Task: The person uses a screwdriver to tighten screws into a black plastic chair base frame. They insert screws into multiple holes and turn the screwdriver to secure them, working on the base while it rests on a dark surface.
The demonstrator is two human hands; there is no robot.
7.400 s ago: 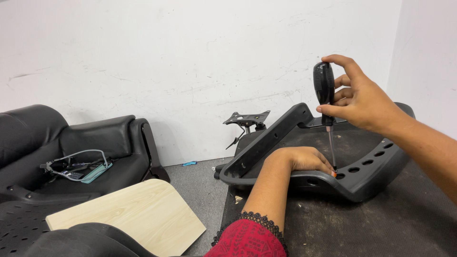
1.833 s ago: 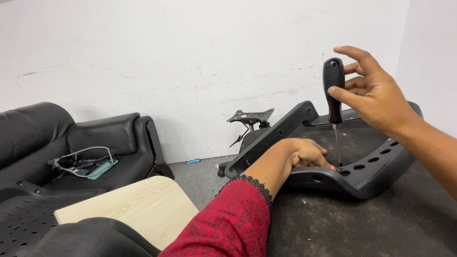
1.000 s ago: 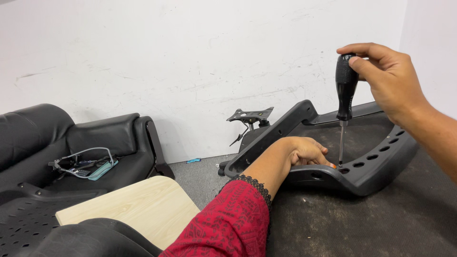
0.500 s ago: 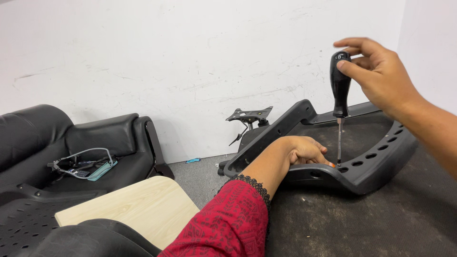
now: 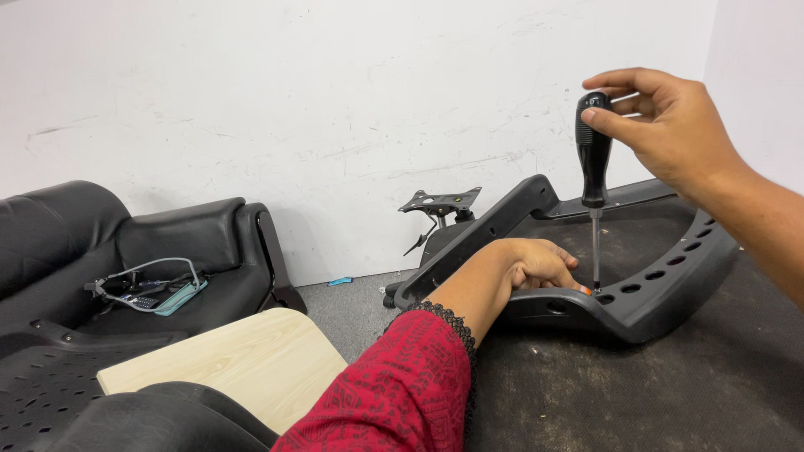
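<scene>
A black plastic chair frame (image 5: 670, 289) with a row of oval holes lies on the dark worktop (image 5: 636, 393). My left hand (image 5: 536, 264), in a red sleeve with black lace cuff, rests on the frame's near rim and presses it down beside the tool tip. My right hand (image 5: 670, 125) pinches the top of a black-handled screwdriver (image 5: 593, 159) with fingertips. The screwdriver stands upright, its thin shaft reaching down to a small orange spot (image 5: 590, 291) on the frame next to my left fingers.
A black metal chair mechanism (image 5: 440, 205) stands behind the frame by the white wall. Black padded seat parts (image 5: 167, 243) with a bundle of cables and a teal object (image 5: 146, 289) sit at left. A light wooden board (image 5: 234, 364) lies near my left arm.
My right hand has shifted its hold on the screwdriver handle, from a fuller wrap to a fingertip pinch at the top. The screwdriver stays upright on the same spot. My left hand has not moved.
</scene>
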